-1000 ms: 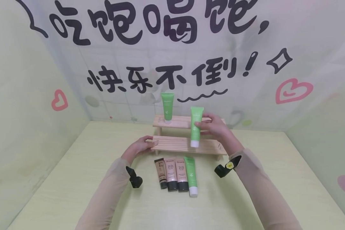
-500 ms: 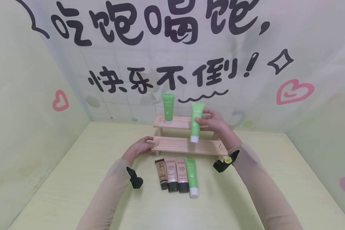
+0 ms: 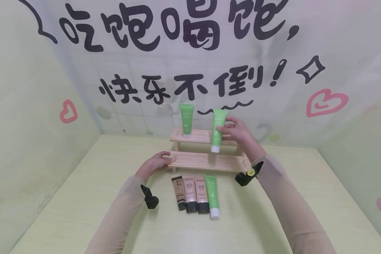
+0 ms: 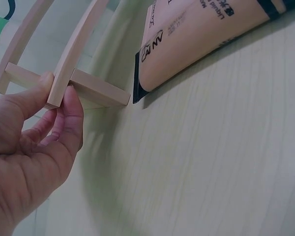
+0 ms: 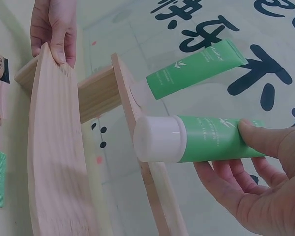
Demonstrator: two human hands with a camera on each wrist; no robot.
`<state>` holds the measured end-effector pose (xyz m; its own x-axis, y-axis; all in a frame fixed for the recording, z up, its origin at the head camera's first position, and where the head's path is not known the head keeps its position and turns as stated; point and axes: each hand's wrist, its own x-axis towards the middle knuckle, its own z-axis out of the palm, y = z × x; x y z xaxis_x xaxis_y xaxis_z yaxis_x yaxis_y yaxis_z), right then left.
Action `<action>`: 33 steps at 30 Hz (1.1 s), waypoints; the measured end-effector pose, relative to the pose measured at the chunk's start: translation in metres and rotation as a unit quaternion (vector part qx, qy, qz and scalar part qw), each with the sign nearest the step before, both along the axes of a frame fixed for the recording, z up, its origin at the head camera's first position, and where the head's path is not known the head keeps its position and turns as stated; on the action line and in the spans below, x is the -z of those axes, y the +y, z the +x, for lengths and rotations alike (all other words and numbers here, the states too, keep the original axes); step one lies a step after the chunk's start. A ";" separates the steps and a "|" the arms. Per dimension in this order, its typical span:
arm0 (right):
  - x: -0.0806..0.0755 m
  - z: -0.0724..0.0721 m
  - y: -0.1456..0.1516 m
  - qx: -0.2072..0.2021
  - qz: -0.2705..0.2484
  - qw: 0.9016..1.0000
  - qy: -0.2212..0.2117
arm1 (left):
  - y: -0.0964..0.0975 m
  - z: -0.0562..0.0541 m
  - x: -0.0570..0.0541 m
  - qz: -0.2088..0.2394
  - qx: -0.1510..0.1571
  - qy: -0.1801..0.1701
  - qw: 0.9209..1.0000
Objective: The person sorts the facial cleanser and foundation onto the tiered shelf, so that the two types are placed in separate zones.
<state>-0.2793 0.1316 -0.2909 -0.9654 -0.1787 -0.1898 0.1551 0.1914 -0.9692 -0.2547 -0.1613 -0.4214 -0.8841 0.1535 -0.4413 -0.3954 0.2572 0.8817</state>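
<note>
My right hand point(image 3: 239, 132) grips a green squeeze tube point(image 3: 218, 128) with its white cap down, in front of the upper step of a two-step wooden stand point(image 3: 206, 161). In the right wrist view the held tube's white cap point(image 5: 160, 138) overlaps the upper board. My left hand point(image 3: 155, 163) pinches the left end of the lower board; in the left wrist view thumb and fingers close round the board's end point(image 4: 64, 81). A second green tube point(image 3: 187, 121) stands on its cap at the left of the upper board.
On the table in front of the stand lie a brown tube point(image 3: 179, 192), two pink BB tubes point(image 3: 190, 194) and another green tube point(image 3: 212, 197), side by side. A printed cloth wall point(image 3: 139, 120) rises close behind the stand.
My right hand has raised the green tube a little and carried it back toward the upper board. The left hand keeps its pinch on the lower board; the head view has shifted slightly.
</note>
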 end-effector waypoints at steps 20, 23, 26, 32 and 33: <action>0.002 -0.015 -0.003 0.042 -0.001 0.997 0.063 | 0.001 0.002 -0.002 0.006 -0.009 -0.004 1.000; 0.002 -0.016 -0.004 0.042 0.001 0.996 0.074 | 0.001 0.003 -0.001 0.007 -0.012 -0.006 1.000; 0.003 -0.018 -0.004 0.044 0.005 0.996 0.080 | 0.001 0.003 -0.001 0.009 -0.011 -0.006 1.000; 0.003 -0.019 -0.004 0.053 0.008 0.995 0.083 | 0.001 0.002 -0.002 0.002 -0.006 -0.002 1.000; 0.003 -0.019 -0.005 0.054 0.009 0.995 0.084 | 0.001 0.002 -0.002 0.000 -0.006 -0.002 1.000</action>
<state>-0.2987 0.1270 -0.2941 -0.9971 -0.0708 -0.0261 0.0115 0.2005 -0.9796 -0.2525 -0.1603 -0.4197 -0.8836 0.1438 -0.4457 -0.4027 0.2525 0.8798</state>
